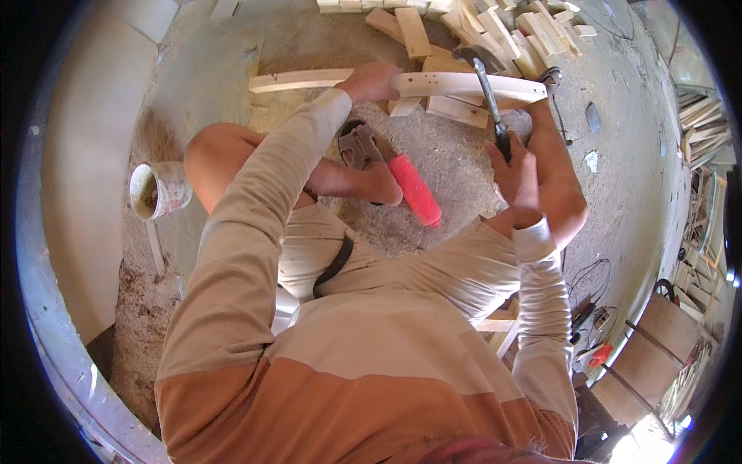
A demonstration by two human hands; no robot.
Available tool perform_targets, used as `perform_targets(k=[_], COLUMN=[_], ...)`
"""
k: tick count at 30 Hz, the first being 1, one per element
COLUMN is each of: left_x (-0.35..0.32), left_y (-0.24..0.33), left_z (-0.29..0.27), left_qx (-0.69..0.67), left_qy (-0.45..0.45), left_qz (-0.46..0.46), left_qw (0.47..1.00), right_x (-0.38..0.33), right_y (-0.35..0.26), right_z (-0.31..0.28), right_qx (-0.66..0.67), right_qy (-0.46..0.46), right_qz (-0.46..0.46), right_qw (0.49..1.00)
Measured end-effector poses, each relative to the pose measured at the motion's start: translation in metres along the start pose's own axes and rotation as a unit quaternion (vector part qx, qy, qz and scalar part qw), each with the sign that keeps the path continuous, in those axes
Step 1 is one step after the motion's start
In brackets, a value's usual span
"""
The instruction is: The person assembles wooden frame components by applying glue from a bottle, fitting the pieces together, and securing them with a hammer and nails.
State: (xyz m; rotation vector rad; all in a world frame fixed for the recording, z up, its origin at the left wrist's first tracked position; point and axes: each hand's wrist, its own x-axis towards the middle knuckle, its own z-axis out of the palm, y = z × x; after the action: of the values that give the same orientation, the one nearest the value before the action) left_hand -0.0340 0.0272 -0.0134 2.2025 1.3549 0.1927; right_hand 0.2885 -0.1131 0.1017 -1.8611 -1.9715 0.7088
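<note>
My left hand [373, 82] is closed around a long, pale, slightly curved wooden strip [440, 83], which lies crosswise in front of me. Dark dots, like holes or nail heads, show on its right half. In my right hand [516, 176] is a hammer [489, 97], gripped by its black handle. The metal shaft crosses over the strip near its right end, and the hammer's head shows just beyond the strip. Between my legs a red bottle-shaped thing [417, 192] lies on the floor, below the strip.
Several cut wood blocks [413, 32] lie heaped beyond the strip. At the left stands a whitish bucket [160, 192]. Cords and tools [587, 313] are on the floor at the right, near a brown board [649, 359]. My sandalled foot [359, 147] is close to the red bottle-shaped thing.
</note>
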Motion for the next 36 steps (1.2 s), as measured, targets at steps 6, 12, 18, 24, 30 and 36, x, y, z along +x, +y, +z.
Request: perform_targets(k=[6, 12, 18, 24, 30, 36], left_x=[0.01, 0.009, 0.004, 0.007, 0.011, 0.028], left_y=[0.007, 0.01, 0.009, 0.004, 0.002, 0.038], left_z=[0.008, 0.004, 0.005, 0.008, 0.006, -0.024], left_qx=[0.078, 0.01, -0.007, 0.034, 0.051, -0.031], left_qy=[-0.022, -0.043, 0.005, -0.007, -0.038, -0.122], left_qz=[-0.046, -0.018, 0.022, 0.018, 0.013, -0.018], left_qw=[0.996, 0.999, 1.0, 0.999, 0.998, 0.992], right_x=[0.032, 0.091, 0.099, 0.091, 0.074, 0.004], right_y=[0.027, 0.029, 0.024, 0.035, 0.034, 0.02], right_z=[-0.058, -0.006, 0.009, 0.007, -0.013, -0.066], right_qx=[-0.189, -0.397, -0.397, -0.42, -0.392, -0.238], right_qy=[-0.072, -0.153, -0.144, -0.117, -0.082, 0.035], right_qz=[-0.204, -0.352, -0.32, -0.268, -0.272, -0.122], right_qw=[0.958, 0.834, 0.848, 0.859, 0.875, 0.963])
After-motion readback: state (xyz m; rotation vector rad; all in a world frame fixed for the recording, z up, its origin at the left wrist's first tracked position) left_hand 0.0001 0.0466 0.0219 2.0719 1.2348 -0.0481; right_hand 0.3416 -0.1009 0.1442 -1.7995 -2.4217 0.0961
